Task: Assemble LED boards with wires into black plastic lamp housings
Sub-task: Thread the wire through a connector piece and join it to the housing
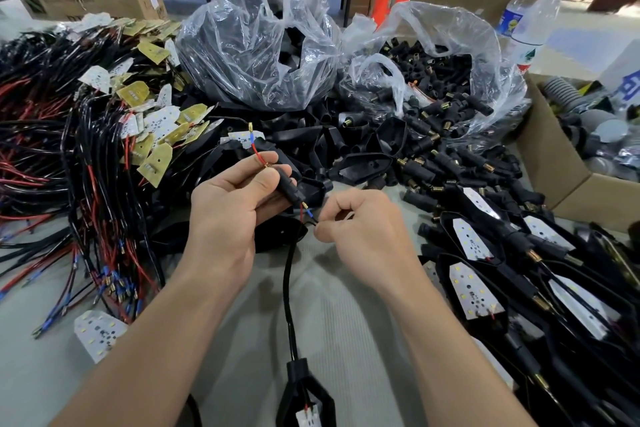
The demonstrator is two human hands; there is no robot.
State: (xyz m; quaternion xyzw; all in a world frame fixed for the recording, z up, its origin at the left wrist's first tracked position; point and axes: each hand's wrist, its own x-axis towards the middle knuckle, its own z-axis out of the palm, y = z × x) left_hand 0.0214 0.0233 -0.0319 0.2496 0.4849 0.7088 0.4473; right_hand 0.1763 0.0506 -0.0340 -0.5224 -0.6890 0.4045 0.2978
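Observation:
My left hand grips a small black tubular stem piece at the middle of the table, with a thin red wire rising from its top. My right hand pinches the blue-tipped wire end just below that piece. A black sheathed cable runs from there down to a black lamp housing with a white LED board inside, at the bottom edge between my forearms.
A heap of wired LED boards lies at the left. Two clear bags hold black housings and black connectors. Assembled lamps pile at the right. A cardboard box and a water bottle stand at the right.

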